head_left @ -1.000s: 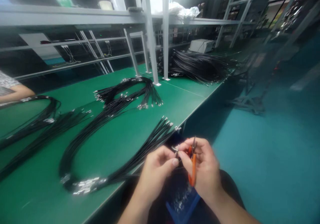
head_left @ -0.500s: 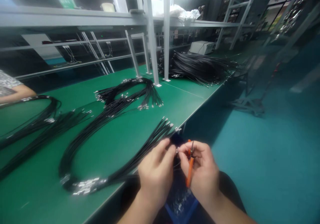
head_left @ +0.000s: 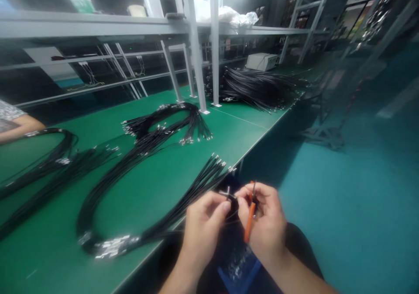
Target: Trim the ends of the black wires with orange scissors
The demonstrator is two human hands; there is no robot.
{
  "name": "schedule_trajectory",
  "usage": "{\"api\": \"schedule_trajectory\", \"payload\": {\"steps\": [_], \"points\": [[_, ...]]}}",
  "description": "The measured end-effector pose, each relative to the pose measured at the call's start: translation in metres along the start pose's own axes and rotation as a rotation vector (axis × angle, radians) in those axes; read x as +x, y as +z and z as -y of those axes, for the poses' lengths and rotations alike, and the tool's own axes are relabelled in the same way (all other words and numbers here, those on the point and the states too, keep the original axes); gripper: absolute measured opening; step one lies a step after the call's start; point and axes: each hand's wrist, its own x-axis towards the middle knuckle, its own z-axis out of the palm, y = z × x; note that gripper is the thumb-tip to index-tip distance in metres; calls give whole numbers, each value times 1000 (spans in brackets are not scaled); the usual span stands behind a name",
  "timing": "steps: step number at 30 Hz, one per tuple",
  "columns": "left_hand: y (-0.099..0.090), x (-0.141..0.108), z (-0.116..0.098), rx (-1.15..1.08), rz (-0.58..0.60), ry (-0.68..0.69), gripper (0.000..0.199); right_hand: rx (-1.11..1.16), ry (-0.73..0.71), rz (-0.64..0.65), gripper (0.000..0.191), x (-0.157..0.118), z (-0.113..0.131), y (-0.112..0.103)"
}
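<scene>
My left hand point(head_left: 203, 226) pinches a thin black cable with a pale metallic tip point(head_left: 228, 191) between thumb and fingers, just past the table's front edge. Close on its right, my right hand point(head_left: 266, 224) holds small orange-handled cutters point(head_left: 249, 222) in the palm, jaws pointing up. Its thumb and forefinger also pinch at the cable, though what exactly they grip is too small to make out. Beside my left hand, a long bundle of black cables point(head_left: 101, 193) curves over the table, its silvery ends point(head_left: 221, 163) fanned near the edge.
Under my hands is a blue bin point(head_left: 244, 283) with small shiny bits. More cables point(head_left: 39, 171) lie at left, near another person's arm point(head_left: 24, 126). A large black cable pile point(head_left: 258, 86) sits farther back on the green table point(head_left: 137, 211), past the shelf posts point(head_left: 214, 45).
My left hand has opened its pinch slightly and drawn back a little, so the cable's pale tip now shows between the hands. The cutters remain in my right hand.
</scene>
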Motion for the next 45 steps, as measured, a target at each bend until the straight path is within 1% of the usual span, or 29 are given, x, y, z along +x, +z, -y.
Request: {"api": "schedule_trajectory", "payload": {"steps": [3,6,8,9,11,14,17,19,21,23,24,28,30,31,33,34,36,38,40,41,43,45], "points": [[0,2,-1,-17,9,-19,15,101,78,13,26,10,9,-5],[1,2,-1,-3,15,-17,17,249,201,119,25,23,22,-5],[1,1,-1,5,23,-12,17,295,262,176,24,29,30,-3],[1,1,-1,5,24,-10,17,299,274,183,24,30,32,-2],[1,0,-1,-6,20,-8,17,272,261,156,22,28,31,1],[-2,1,-2,-36,9,-9,17,159,172,115,22,20,21,1],[-4,3,-2,-66,21,-24,17,33,44,105,25,14,8,-5],[-4,3,-2,-77,22,-29,17,-15,-86,108,31,13,4,-11],[-3,3,-2,-79,21,-23,16,-63,-244,157,38,16,5,-14],[-2,3,-2,-80,25,-14,13,-130,-378,210,40,19,9,-13],[-2,2,-2,-80,28,-10,12,-163,-422,214,40,21,11,-12],[-1,2,-2,-75,36,-4,12,-231,-515,154,42,22,10,-7],[-2,2,-1,-87,23,-13,13,-250,-524,141,43,18,6,-8],[-3,2,0,-99,11,-21,14,-263,-507,130,43,15,4,-9],[-3,2,1,-131,-18,-39,13,-278,-403,120,41,7,5,-14],[-4,2,1,-145,-34,-44,13,-262,-309,136,40,2,7,-17],[-4,3,2,-160,-66,-43,11,-151,-40,236,37,-7,15,-21],[-4,2,3,-154,-99,-24,9,24,285,386,30,-13,25,-23],[-4,2,3,-132,-117,4,8,148,583,507,22,-13,33,-24],[-3,1,4,-117,-116,18,8,179,697,544,20,-11,35,-23],[-3,0,5,-80,-95,44,8,209,840,575,19,-6,36,-22],[-2,-1,6,-43,-58,61,8,241,874,570,21,-2,34,-20]]}}
